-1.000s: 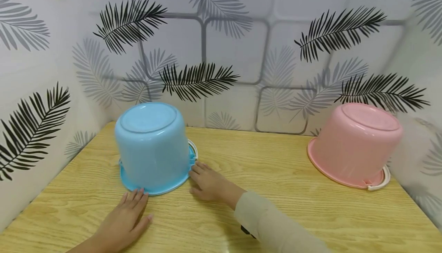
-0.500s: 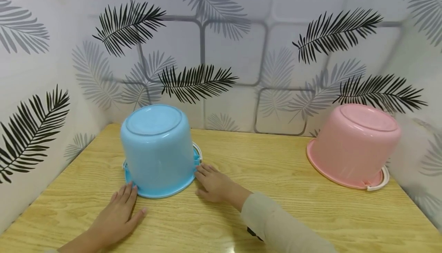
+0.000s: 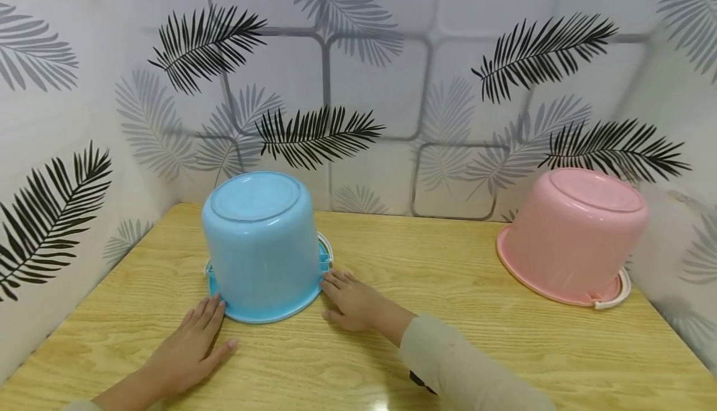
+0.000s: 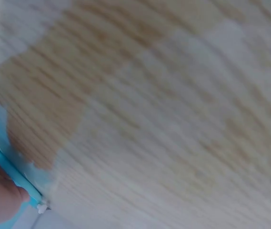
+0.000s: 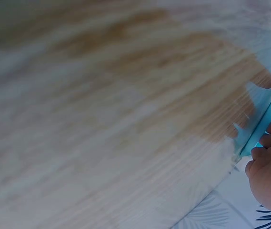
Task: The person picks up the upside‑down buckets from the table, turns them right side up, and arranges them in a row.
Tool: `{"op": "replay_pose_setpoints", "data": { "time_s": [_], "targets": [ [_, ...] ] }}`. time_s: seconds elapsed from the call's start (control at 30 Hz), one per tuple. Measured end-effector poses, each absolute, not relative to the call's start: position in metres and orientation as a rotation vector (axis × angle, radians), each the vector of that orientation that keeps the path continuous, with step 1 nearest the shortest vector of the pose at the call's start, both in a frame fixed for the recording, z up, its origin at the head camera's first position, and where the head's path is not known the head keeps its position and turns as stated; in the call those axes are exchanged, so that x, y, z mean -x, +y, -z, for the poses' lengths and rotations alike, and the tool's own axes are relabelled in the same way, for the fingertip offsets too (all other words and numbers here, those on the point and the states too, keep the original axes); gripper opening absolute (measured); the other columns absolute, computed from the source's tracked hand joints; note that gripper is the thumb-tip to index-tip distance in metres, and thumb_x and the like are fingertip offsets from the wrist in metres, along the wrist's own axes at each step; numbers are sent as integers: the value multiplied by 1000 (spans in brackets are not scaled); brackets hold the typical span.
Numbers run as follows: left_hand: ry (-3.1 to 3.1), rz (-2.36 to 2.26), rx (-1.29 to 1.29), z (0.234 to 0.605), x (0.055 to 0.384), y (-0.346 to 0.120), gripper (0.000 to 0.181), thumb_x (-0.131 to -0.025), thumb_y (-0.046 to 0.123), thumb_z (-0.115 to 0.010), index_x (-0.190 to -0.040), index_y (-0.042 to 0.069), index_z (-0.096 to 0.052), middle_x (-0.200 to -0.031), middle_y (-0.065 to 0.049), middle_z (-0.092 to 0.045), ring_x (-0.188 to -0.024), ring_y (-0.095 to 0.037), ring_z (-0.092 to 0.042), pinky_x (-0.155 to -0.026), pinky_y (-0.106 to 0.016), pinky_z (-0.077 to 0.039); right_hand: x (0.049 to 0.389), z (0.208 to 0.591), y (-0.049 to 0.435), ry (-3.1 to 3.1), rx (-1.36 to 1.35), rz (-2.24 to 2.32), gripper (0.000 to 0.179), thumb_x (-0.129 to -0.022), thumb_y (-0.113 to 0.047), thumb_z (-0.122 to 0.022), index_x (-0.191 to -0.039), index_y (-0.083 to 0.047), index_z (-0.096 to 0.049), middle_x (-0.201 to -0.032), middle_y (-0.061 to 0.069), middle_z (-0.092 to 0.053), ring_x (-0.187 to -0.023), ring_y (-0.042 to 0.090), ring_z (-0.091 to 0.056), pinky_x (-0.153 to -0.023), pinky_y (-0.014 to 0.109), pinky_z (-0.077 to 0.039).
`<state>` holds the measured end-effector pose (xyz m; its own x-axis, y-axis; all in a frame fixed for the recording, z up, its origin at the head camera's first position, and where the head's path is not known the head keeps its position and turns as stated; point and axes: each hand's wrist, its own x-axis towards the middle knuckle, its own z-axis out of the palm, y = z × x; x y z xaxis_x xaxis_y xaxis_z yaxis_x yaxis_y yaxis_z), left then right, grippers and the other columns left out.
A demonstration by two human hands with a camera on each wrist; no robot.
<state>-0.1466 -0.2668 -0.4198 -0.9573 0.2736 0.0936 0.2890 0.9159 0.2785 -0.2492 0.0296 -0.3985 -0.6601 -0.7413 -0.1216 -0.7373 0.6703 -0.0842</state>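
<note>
A light blue bucket stands upside down on the left half of the wooden table, its white handle showing at the right rear. With fingers extended, my left hand touches the bucket's front-left rim. On the other side, the fingertips of my right hand rest at the right rim, just in front of the handle joint. Both wrist views catch the blue rim at an edge: the left hand lies against it in one, the right hand in the other.
A pink bucket, also upside down, stands at the table's right side with its white handle lying toward the front right. Behind the wooden table rises a wall with a leaf pattern, and similar walls flank both sides.
The blue bucket has slid a little to the right. My left hand has shifted from its front rim to its front-left rim, and my right hand has moved right along with it.
</note>
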Motion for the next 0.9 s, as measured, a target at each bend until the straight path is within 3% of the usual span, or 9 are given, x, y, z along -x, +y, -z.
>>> {"op": "replay_pose_setpoints", "data": {
  "time_s": [0.9],
  "targets": [
    [-2979, 294, 574, 417, 158, -265, 74, -94, 46, -47, -138, -12, -33, -146, -29, -28, -134, -46, -28, -105, -61, -28, 247, 399, 58, 2726, 1247, 111, 59, -98, -35, -43, -146, -5, -27, -153, 11, -25, -143, 28, -19, -117, 43, -19]
  ]
}}
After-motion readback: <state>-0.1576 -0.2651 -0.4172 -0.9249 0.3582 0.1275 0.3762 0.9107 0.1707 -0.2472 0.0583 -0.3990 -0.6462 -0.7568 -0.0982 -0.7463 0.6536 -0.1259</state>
